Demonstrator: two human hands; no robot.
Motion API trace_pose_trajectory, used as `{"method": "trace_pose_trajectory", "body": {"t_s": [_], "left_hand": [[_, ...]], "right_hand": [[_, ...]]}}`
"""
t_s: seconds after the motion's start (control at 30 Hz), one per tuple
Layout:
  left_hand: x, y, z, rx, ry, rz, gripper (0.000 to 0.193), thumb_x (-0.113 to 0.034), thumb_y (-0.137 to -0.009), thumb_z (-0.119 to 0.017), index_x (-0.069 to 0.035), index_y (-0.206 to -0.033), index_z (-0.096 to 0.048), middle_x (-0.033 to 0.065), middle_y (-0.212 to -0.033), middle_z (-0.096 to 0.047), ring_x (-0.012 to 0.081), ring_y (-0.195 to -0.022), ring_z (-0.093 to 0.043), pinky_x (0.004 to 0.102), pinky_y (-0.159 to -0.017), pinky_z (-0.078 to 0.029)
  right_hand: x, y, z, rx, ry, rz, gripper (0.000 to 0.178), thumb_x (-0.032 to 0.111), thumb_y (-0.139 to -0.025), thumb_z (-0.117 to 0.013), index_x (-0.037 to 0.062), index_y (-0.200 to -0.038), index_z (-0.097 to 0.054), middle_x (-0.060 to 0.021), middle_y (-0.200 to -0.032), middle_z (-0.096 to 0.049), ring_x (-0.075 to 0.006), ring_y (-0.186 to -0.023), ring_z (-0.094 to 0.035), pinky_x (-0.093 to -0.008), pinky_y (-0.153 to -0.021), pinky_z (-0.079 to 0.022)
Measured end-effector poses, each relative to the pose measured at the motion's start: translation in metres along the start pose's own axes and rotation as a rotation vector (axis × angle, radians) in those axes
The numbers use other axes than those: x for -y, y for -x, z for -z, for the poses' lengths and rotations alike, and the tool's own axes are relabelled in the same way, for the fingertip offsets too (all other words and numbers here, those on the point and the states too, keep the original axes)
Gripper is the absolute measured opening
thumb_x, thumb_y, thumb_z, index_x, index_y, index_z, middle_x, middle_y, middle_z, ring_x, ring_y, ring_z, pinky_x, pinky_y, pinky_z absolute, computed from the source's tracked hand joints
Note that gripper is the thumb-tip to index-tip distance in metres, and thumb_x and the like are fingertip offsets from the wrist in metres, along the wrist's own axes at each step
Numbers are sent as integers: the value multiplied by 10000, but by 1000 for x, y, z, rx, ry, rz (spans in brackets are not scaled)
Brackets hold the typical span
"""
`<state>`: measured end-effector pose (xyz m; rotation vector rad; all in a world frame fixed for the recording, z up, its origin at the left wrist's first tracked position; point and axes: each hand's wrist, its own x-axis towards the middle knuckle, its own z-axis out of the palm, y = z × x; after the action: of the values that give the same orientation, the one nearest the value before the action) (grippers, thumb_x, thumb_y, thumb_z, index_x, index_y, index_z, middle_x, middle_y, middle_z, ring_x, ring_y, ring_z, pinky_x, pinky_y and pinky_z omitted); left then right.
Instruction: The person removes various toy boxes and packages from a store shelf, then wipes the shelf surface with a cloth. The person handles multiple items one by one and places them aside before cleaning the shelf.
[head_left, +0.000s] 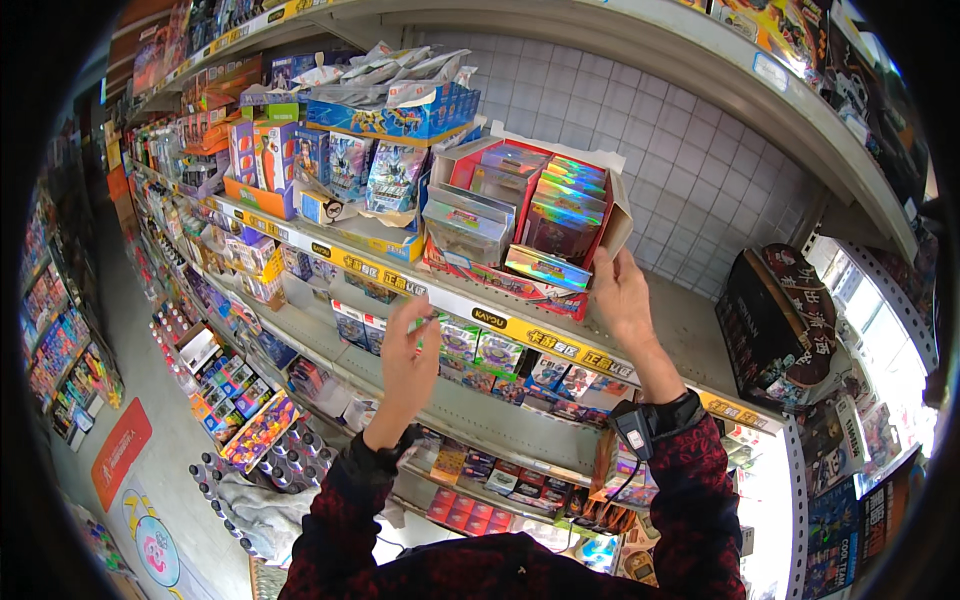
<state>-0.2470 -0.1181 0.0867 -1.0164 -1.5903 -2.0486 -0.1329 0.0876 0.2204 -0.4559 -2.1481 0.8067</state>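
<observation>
On the shelf ahead sits a red and white open display box (618, 215). It holds clear plastic cases (466, 232) on its left and shiny holographic packs (566, 205) on its right. One holographic pack (547, 268) lies tilted along the box's front. My right hand (622, 298) is at the box's front right corner, fingers extended upward beside its wall; whether they press on it I cannot tell. My left hand (408, 345) hovers before the shelf's label strip, its fingers loosely bent and apart, with nothing seen in it.
Left of the box stand foil card packs (395, 178) and a blue tray (415, 118) heaped with silver packets. A black box (765, 325) stands at the shelf's right end. Overhead runs another shelf edge (690, 55). Lower shelves hold small boxes; dark bottles (300, 455) stand at lower left.
</observation>
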Motion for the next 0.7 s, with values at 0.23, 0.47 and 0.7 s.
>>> {"method": "trace_pose_trajectory", "body": {"t_s": [0.23,0.47,0.7], "left_hand": [[1,-48,-23,-16,-154,-77,565,-123,-827,-602,68,-1282,-327,218,-1261,-408,281,-1115,-459,360,-894,-415],[3,-68,-33,79,-281,-103,650,-118,-800,-629,23,-1329,-279,170,-1240,-450,244,-1124,-452,349,-938,-363],[-12,-56,-42,-23,-299,-188,654,-85,-754,-682,23,-1286,-318,145,-1051,-482,216,-974,-508,321,-887,-402]], "right_hand": [[-19,-4,-15,-39,21,-5,326,159,-854,-413,0,-1136,-449,-268,-893,-604,-443,-876,-563,-473,-777,-430],[-37,-21,-7,87,-141,-300,262,141,-867,-409,-41,-1016,-525,-195,-834,-612,-280,-690,-635,-363,-527,-519],[-37,-23,27,78,-299,-372,273,138,-864,-407,-87,-991,-497,-189,-831,-602,-248,-629,-633,-336,-458,-545]]}}
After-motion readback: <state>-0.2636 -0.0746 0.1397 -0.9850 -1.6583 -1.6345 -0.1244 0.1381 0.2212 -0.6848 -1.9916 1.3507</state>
